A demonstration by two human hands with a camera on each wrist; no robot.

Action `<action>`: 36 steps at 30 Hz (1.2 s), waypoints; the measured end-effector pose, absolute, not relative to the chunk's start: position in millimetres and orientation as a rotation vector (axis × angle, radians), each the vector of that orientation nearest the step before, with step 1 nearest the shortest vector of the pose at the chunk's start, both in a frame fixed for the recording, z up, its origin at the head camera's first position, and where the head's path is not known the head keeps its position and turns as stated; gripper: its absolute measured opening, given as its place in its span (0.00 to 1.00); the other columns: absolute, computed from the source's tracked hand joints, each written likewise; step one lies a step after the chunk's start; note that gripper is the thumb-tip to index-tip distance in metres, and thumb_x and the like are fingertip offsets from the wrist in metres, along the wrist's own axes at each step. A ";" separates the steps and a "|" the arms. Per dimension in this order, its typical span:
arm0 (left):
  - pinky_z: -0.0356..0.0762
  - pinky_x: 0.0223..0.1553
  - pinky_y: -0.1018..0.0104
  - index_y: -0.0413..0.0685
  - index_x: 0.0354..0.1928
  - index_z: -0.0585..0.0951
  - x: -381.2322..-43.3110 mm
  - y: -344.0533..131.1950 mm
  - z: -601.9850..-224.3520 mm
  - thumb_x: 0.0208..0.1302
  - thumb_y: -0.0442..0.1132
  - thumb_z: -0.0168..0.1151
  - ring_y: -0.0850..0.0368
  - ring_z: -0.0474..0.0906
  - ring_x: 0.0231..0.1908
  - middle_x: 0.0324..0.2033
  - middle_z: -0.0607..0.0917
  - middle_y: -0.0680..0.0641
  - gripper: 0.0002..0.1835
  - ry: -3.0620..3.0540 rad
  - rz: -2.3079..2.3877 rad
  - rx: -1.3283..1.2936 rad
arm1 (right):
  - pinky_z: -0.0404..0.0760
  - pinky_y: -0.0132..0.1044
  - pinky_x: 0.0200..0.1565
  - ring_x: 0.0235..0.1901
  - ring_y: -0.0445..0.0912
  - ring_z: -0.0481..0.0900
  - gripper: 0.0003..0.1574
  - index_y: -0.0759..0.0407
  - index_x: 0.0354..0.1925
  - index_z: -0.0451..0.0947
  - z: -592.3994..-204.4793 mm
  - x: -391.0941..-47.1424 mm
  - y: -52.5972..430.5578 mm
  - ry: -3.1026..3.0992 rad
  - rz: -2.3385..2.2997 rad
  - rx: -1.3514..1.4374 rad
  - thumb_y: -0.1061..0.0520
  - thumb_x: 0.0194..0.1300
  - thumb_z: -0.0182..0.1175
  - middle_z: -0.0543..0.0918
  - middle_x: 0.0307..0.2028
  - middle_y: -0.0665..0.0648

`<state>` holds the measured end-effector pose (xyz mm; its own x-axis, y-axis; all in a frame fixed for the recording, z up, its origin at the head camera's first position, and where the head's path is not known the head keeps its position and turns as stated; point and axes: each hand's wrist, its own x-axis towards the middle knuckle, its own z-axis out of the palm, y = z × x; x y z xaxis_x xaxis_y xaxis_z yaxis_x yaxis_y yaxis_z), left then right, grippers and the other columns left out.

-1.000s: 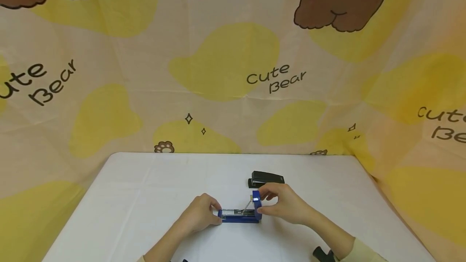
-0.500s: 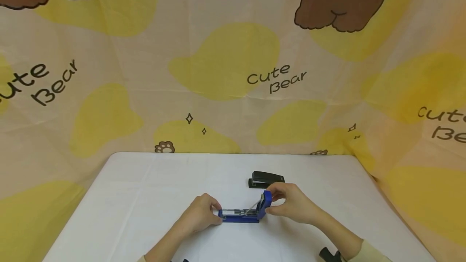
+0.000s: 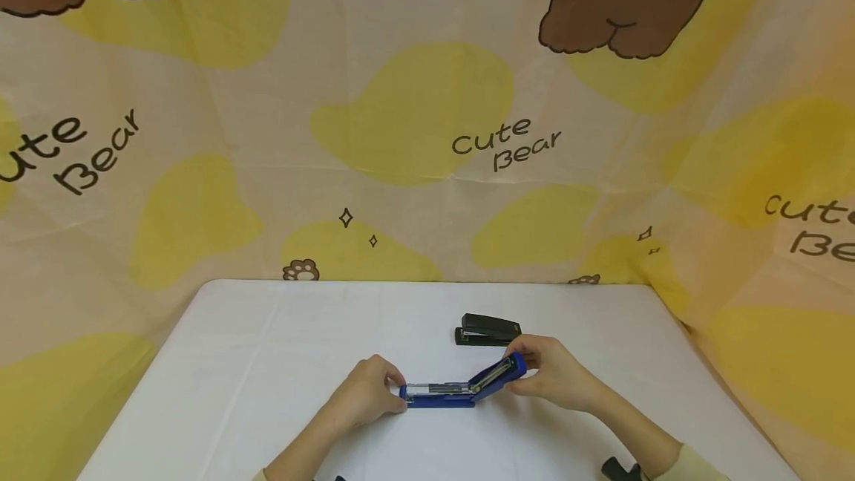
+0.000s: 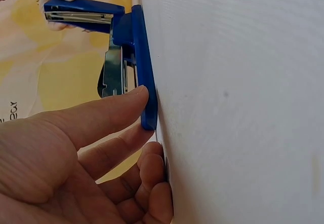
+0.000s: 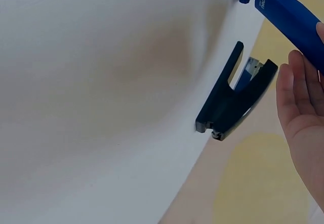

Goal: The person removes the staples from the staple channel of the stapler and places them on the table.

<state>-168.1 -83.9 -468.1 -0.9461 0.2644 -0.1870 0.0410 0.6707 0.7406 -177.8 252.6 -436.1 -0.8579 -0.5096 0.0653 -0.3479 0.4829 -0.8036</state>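
A blue stapler lies on the white table with its top arm swung far back to the right, baring the metal staple channel. My left hand pinches the left end of its base between thumb and fingers. In the left wrist view, the thumb presses the base's side while the other fingers curl by the tabletop. My right hand grips the free end of the raised top arm. In the right wrist view this hand is partly cut off by the frame edge.
Behind the right hand stands a black stapler, apart from the blue one, its jaws partly spread. The white table ends at a patterned cloth behind. A black object sits by the right forearm.
The right hand has moved right and swung the blue stapler's top arm from about upright to leaning back low on the right. The left hand has held the base in place.
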 end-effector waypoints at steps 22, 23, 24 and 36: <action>0.69 0.35 0.57 0.39 0.40 0.89 -169.0 -84.7 -470.7 0.49 0.32 0.81 0.52 0.72 0.33 0.29 0.78 0.48 0.15 2.611 1.153 0.266 | 0.82 0.33 0.43 0.39 0.42 0.84 0.20 0.60 0.44 0.81 -451.8 -177.5 269.6 2.522 -1.302 -0.656 0.64 0.55 0.78 0.85 0.42 0.55; 0.69 0.35 0.57 0.39 0.40 0.89 -169.0 -84.6 -470.6 0.49 0.32 0.81 0.52 0.72 0.33 0.29 0.78 0.48 0.15 2.611 1.155 0.266 | 0.82 0.32 0.43 0.39 0.42 0.84 0.20 0.60 0.44 0.82 -452.4 -177.5 270.1 2.521 -1.299 -0.654 0.64 0.55 0.78 0.85 0.42 0.55; 0.70 0.35 0.57 0.40 0.40 0.89 -169.1 -84.6 -470.8 0.49 0.32 0.81 0.52 0.73 0.33 0.29 0.78 0.48 0.15 2.611 1.153 0.265 | 0.82 0.32 0.43 0.39 0.42 0.84 0.20 0.60 0.44 0.82 -452.8 -177.5 270.5 2.521 -1.296 -0.651 0.64 0.54 0.78 0.85 0.42 0.55; 0.73 0.38 0.54 0.41 0.40 0.89 -167.8 -85.0 -469.7 0.50 0.33 0.82 0.52 0.73 0.35 0.31 0.79 0.48 0.14 2.619 1.142 0.259 | 0.82 0.33 0.38 0.37 0.45 0.82 0.22 0.60 0.43 0.81 -457.2 -176.3 271.7 2.461 -1.299 -0.557 0.67 0.51 0.80 0.85 0.40 0.55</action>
